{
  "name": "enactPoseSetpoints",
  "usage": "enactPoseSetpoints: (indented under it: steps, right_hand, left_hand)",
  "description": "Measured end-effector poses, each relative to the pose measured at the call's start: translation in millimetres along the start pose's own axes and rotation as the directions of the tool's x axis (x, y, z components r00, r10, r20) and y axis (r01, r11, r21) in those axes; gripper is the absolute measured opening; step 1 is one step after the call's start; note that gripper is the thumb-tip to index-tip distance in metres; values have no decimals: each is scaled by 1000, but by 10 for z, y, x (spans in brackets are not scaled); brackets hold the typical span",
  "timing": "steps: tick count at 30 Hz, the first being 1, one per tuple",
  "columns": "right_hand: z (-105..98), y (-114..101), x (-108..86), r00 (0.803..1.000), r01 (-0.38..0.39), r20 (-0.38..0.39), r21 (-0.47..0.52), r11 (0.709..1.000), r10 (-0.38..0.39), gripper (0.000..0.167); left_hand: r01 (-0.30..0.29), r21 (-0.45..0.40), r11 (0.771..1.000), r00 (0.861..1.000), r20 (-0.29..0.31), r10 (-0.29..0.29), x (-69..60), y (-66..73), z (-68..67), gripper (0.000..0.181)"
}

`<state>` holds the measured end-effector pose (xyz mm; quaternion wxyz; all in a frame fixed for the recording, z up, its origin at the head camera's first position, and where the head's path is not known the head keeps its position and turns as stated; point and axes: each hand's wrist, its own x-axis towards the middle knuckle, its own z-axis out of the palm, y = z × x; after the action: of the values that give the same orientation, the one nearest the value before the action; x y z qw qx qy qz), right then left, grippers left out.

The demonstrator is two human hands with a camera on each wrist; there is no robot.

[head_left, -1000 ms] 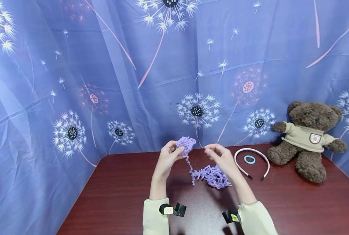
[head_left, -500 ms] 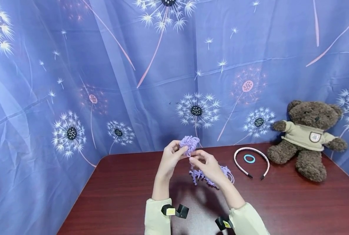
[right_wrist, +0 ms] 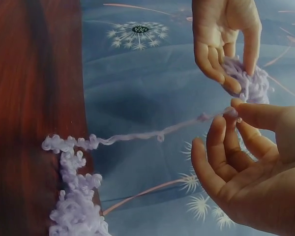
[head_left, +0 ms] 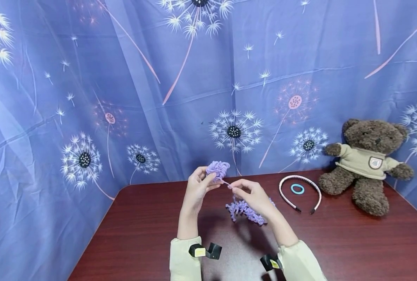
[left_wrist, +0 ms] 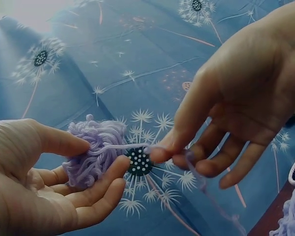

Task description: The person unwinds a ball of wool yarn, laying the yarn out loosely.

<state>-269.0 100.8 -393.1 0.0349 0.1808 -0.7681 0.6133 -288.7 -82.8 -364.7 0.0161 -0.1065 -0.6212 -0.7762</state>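
Observation:
A loose ball of lilac yarn (left_wrist: 96,152) is held in my left hand (head_left: 195,191), between thumb and fingers, above the back part of the table. From it one strand runs to my right hand (head_left: 252,197), which pinches the yarn between thumb and forefinger. In the left wrist view the strand (left_wrist: 123,146) looks fairly straight between the two hands. Past the right hand's pinch, the kinked yarn (right_wrist: 147,135) leads down to a crinkled lilac heap (head_left: 247,210) on the table. The right hand and forearm hide part of that heap in the head view.
On the dark red table (head_left: 138,226) a pale headband (head_left: 282,191) lies to the right, with a light blue ring (head_left: 297,189) inside its curve. A brown teddy bear (head_left: 364,164) sits at the back right. Behind stands a blue dandelion-print curtain (head_left: 180,128).
My right hand came in from the right to the yarn ball, pinched the strand below it, then drew slightly away. The left hand moved a little right, then back left with the ball.

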Motion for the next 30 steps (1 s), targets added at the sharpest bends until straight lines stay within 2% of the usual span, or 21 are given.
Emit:
enactPoseSetpoints:
  steps: [4, 8, 11, 15, 18, 24, 26, 30]
  right_hand:
    - [-40, -22, -5, 998, -16, -54, 26, 1000, 18, 21]
    - [-71, -52, -17, 994, -4, -105, 26, 1000, 6, 22]
    - [-91, -75, -23, 990, 7, -143, 35, 999, -2, 22]
    - [-106, -106, -30, 982, -7, -186, 57, 998, 17, 21]
    - [-108, -123, -31, 979, -13, -200, 75, 997, 28, 21]
    - [-103, -134, -30, 980, -14, -196, 123, 992, 38, 23]
    - [-100, -133, -31, 981, -12, -192, 134, 991, 37, 23]
    - [-107, -129, -30, 982, 5, -187, 149, 989, 24, 23]
  left_hand:
    - [-5, 27, 1000, 1000, -11, 5, 20, -21, 5, 20]
    - [-5, 148, 989, 1000, -4, 6, 32, -50, 56, 22]
    - [0, 238, 971, 998, 55, -14, 27, -72, 107, 25]
    - [-4, 284, 959, 988, 152, -41, 9, -90, 167, 28]
    - [-19, 268, 963, 976, 213, -40, -7, -93, 186, 30]
    - [-27, 125, 992, 946, 323, -15, -42, -81, 188, 51]
    - [-37, 117, 992, 947, 321, -3, -46, -79, 190, 52]
    - [-54, 158, 986, 964, 266, 10, -29, -88, 190, 43]
